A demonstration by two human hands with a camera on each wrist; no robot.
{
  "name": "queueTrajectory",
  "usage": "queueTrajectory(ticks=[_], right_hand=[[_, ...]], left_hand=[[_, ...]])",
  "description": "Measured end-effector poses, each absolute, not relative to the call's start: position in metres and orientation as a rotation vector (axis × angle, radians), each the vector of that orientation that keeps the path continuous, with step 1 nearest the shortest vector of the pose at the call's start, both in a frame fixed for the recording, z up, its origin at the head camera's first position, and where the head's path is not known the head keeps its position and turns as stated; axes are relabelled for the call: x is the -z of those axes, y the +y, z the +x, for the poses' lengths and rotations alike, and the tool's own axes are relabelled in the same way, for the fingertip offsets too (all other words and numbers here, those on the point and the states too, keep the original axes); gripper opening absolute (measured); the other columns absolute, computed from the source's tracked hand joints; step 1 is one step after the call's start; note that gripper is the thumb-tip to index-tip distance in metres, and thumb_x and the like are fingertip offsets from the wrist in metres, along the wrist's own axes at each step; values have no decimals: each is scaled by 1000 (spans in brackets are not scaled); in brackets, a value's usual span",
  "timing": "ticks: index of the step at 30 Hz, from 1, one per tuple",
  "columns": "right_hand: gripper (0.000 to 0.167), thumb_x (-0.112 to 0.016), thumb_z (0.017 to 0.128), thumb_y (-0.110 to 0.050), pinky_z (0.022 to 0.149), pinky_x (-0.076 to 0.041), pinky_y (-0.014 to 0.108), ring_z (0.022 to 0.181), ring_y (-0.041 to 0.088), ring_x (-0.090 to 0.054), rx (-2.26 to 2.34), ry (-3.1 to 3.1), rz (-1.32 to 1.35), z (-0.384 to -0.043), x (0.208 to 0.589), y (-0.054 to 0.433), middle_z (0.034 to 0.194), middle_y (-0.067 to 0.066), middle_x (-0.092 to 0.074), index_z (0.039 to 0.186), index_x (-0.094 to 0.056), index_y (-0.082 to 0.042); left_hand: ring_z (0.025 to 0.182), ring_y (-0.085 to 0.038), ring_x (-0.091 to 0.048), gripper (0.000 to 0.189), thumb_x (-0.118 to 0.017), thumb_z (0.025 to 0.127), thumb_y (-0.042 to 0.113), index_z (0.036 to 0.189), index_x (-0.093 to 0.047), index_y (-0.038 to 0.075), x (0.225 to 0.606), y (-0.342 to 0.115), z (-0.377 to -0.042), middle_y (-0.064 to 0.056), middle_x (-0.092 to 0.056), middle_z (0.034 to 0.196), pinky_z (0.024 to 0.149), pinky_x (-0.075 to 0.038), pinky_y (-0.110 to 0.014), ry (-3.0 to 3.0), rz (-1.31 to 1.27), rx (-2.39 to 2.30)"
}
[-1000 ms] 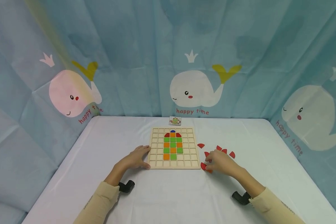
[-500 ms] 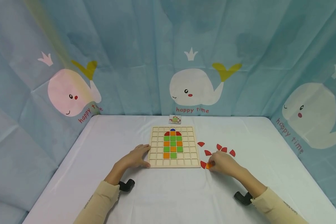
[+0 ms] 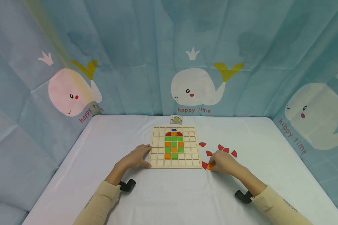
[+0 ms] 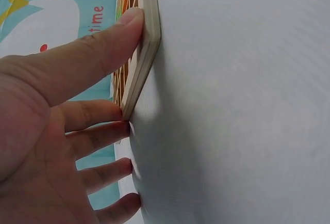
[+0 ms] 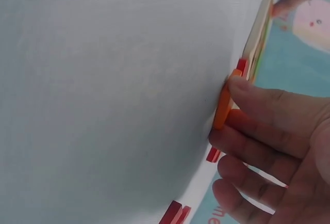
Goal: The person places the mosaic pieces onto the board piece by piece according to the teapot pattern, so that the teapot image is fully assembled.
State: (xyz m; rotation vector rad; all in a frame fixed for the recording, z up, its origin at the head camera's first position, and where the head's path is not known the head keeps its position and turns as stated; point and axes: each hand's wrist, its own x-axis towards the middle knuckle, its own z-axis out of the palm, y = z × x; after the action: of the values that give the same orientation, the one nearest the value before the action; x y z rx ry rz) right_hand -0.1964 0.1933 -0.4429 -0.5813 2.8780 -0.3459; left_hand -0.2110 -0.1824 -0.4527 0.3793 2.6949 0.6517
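Note:
My right hand [image 3: 226, 163] pinches an orange square tile [image 5: 224, 102] by its edges, thumb on one side and fingertips on the other. The tile stays low at the white table, beside a red quarter-round tile [image 3: 204, 165]. A wooden grid board [image 3: 189, 153] lies left of it, bearing a column of green and orange squares, two red quarter-rounds and a blue piece at the top. My left hand [image 3: 135, 157] rests along the board's left side with fingers spread. In the left wrist view its thumb [image 4: 98, 53] touches the near corner and the forefinger meets the side.
Several red quarter-round tiles lie right of the board, among them a red tile [image 3: 234, 153] at the far right. A small picture card [image 3: 176, 119] lies behind the board. A blue whale-print curtain [image 3: 129, 62] encloses the table [image 3: 163, 197] at the back and sides.
My right hand's fingers have closed on the orange tile, which shows more clearly between them now. The left hand and the board have stayed in place.

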Motion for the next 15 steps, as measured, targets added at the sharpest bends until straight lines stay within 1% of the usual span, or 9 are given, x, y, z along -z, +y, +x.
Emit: queueTrajectory(ticks=[5, 9, 15], right_hand=[[19, -87, 70, -15, 65, -53, 26, 70, 12, -54, 330, 2881, -561, -197, 440, 190, 77, 0, -70, 85, -77, -7], [19, -87, 70, -15, 65, -53, 26, 71, 12, -53, 316, 2877, -543, -197, 438, 188, 77, 0, -69, 85, -77, -8], [17, -87, 70, -15, 65, -54, 27, 70, 13, -53, 304, 2875, -544, -196, 437, 187, 77, 0, -69, 84, -77, -8]], left_hand=[[147, -42, -21, 86, -83, 76, 22, 147, -39, -1, 452, -182, -211, -19, -32, 157, 117, -21, -61, 2696, 380, -665], [147, -42, -21, 87, -83, 76, 23, 147, -39, 0, 452, -182, -212, -18, -33, 157, 117, -23, -61, 2699, 376, -646], [148, -41, -21, 87, -83, 76, 23, 147, -39, 0, 452, -182, -213, -19, -32, 157, 118, -22, -59, 2688, 379, -650]])
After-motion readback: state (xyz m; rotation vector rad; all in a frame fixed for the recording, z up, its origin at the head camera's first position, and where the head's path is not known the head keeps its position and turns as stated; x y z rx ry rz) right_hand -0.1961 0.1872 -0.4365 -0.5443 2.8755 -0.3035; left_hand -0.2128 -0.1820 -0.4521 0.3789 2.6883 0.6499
